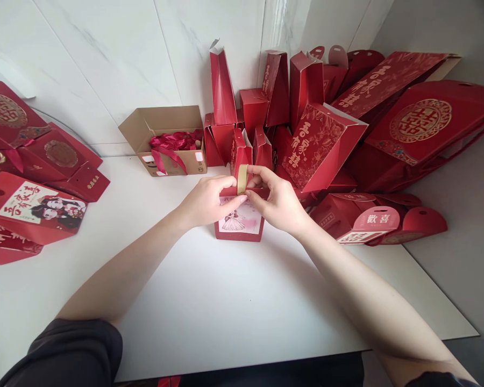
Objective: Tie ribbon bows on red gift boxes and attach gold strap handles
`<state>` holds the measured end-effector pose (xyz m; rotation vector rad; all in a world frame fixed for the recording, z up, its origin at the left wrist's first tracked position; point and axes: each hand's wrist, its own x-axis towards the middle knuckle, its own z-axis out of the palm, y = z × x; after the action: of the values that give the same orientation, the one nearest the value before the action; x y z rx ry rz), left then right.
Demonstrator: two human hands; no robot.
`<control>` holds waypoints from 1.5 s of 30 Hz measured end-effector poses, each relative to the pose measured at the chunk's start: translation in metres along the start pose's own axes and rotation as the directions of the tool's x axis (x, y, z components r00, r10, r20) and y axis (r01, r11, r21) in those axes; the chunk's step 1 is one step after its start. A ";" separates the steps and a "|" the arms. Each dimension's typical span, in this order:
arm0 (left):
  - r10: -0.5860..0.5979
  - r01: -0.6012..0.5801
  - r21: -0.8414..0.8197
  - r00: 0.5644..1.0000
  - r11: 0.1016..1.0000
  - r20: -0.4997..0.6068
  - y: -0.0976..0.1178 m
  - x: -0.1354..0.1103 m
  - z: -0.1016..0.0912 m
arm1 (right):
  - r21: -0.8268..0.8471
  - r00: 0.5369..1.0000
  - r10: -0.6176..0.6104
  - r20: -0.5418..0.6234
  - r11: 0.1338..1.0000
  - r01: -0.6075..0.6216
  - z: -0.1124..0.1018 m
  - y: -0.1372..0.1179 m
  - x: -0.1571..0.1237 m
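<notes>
A small red gift box point(239, 236) stands on the white table, its pale pink front printed with a figure in a gown. A gold ribbon handle point(242, 180) arches over its top edge. My left hand point(207, 201) is closed at the box's upper left, thumb and fingers pinching the top edge beside the ribbon's base. My right hand point(280, 201) is closed too. Its index finger touches the upper part of the ribbon, and its thumb presses near the base, close to my left thumb. The fingers partly cover the box top.
Behind the hands is an open cardboard box point(173, 166) of dark red ribbons point(175, 142). Many red gift boxes point(318, 142) crowd the back and right, along with rounded-flap boxes point(371, 217). More red boxes point(44, 207) are stacked at left on the white table point(226, 312).
</notes>
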<state>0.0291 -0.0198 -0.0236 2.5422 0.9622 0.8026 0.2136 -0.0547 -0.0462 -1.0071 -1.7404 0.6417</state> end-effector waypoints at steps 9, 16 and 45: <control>-0.014 0.014 -0.057 1.000 0.998 0.005 -0.001 0.001 0.001 | 0.005 1.000 -0.015 0.008 1.000 0.015 -0.001 0.001 0.000; -0.023 0.030 -0.103 0.997 0.994 0.071 -0.007 0.003 -0.003 | -0.001 1.000 -0.016 0.022 1.000 0.016 -0.001 0.002 0.000; -0.070 0.079 -0.172 0.996 0.982 0.059 -0.011 0.004 -0.004 | 0.073 1.000 0.019 0.002 0.997 -0.019 0.003 0.005 0.001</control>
<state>0.0236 -0.0080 -0.0238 2.3522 0.9225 0.7588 0.2127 -0.0513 -0.0513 -0.9736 -1.6977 0.7133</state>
